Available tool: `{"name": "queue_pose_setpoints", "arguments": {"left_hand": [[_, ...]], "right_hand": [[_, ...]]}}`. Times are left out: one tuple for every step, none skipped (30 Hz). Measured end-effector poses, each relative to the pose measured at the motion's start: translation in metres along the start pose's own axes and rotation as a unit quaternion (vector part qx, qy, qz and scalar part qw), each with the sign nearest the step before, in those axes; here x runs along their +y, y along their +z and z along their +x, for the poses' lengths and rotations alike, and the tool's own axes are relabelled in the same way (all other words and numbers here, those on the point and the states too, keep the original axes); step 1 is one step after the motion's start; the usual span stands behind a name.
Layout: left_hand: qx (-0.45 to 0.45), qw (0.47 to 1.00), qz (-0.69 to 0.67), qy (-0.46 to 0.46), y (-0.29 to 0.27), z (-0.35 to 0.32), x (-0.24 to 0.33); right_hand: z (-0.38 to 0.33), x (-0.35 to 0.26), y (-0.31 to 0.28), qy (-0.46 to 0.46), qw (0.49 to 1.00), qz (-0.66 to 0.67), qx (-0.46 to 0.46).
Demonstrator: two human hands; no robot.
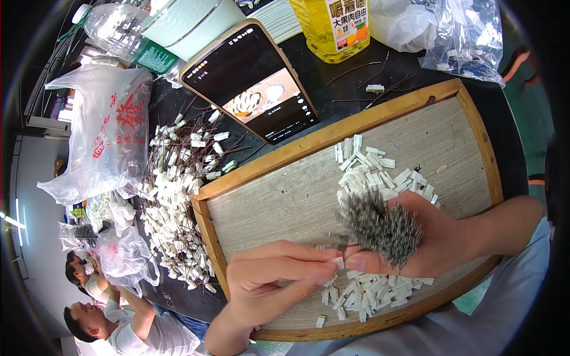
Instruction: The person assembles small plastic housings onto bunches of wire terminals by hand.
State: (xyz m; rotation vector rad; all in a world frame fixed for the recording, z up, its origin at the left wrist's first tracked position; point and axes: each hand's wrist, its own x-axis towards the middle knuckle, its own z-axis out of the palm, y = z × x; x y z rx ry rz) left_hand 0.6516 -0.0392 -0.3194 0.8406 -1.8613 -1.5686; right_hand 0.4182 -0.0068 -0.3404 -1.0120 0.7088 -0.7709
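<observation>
A black table (356, 95) stands on a green floor (525, 101).

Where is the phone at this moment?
In the head view, the phone lies on the dark table beyond the wooden tray's far edge, upper centre-left, beside the yellow bottle.

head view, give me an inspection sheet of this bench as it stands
surface: black table with a wood-framed tray on it
job's things: right hand grips a bundle of thin wires; left hand pinches a small white connector at the bundle's end; loose white connectors lie in the tray
clutter: phone with lit screen, yellow bottle, clear bottle, plastic bags
fingers: both hands closed on parts
cables: heap of wired connectors left of the tray; stray wires near the yellow bottle
surroundings: other people at lower left
</observation>
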Motion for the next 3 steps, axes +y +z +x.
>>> {"name": "queue_pose_setpoints", "arguments": {"left_hand": [[0.001, 1.0, 0.001, 0.0, -0.0001, -0.0002, 0.0], [-0.002, 1.0, -0.002, 0.002, -0.0004, -0.0007, -0.0006], [-0.007, 1.0, -0.006, 0.004, -0.0006, -0.001, -0.003]], "right_hand": [[-0.0002, 0.0019, 0.0002, -0.003, 1.0, 0.005, -0.004], [0.0, 0.0039, -0.0003, -0.006, 1.0, 0.01, -0.008], [0.0006, 0.0059, -0.0028, 0.0, 1.0, 0.009, -0.025]]}}
